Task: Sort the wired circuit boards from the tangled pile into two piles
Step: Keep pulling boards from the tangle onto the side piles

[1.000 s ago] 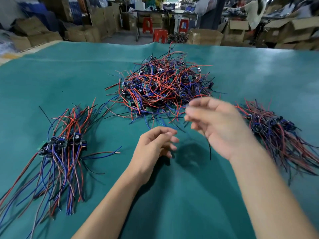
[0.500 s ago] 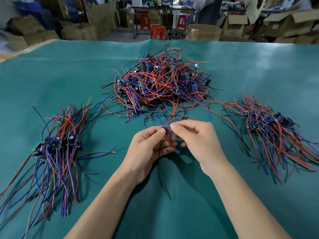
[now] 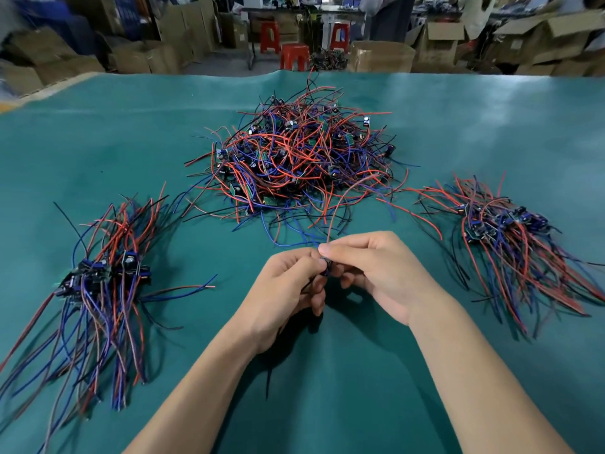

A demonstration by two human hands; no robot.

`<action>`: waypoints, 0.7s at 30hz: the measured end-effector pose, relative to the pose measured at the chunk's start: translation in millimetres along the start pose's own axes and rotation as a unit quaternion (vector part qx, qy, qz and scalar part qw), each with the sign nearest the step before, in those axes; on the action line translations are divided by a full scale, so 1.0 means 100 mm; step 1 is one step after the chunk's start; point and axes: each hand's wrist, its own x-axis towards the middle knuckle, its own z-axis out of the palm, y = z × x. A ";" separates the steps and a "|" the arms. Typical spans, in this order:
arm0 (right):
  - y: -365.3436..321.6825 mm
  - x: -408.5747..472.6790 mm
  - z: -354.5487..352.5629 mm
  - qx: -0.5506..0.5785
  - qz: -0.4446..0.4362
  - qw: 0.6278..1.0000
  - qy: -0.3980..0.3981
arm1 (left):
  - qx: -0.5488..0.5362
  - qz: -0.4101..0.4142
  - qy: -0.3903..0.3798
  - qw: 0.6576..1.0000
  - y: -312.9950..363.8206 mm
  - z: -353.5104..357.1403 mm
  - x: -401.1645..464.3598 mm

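Note:
A tangled pile [image 3: 294, 158] of small circuit boards with red, blue and black wires lies at the table's centre. One sorted pile [image 3: 101, 276] lies at the left, another sorted pile [image 3: 504, 231] at the right. Just in front of the tangle, my left hand [image 3: 288, 290] and my right hand [image 3: 376, 270] meet and pinch one small wired circuit board [image 3: 326, 269] between their fingertips. Its red wire [image 3: 340, 204] arcs up toward the tangle, and a black wire hangs below my hands. The board itself is mostly hidden by my fingers.
A teal mat covers the table [image 3: 327, 388]. Beyond its far edge stand cardboard boxes [image 3: 381, 55], red stools [image 3: 294, 55] and a person's legs [image 3: 389, 18].
My hands were apart a second ago, the right one lifted with a wire. They have come together on one board and stay joined, with its red wire now pulled up clear of the tangle.

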 end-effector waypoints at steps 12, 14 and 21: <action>0.04 0.00 0.02 0.019 -0.073 0.997 0.031 | -0.002 0.016 0.014 1.000 0.00 0.01 0.00; 0.05 0.01 0.04 -0.001 -0.100 0.992 0.081 | 0.001 0.009 0.018 1.000 0.00 0.02 0.00; 0.06 0.08 -0.09 0.004 -0.141 0.970 0.197 | 0.033 0.005 -0.003 0.999 -0.01 0.00 0.00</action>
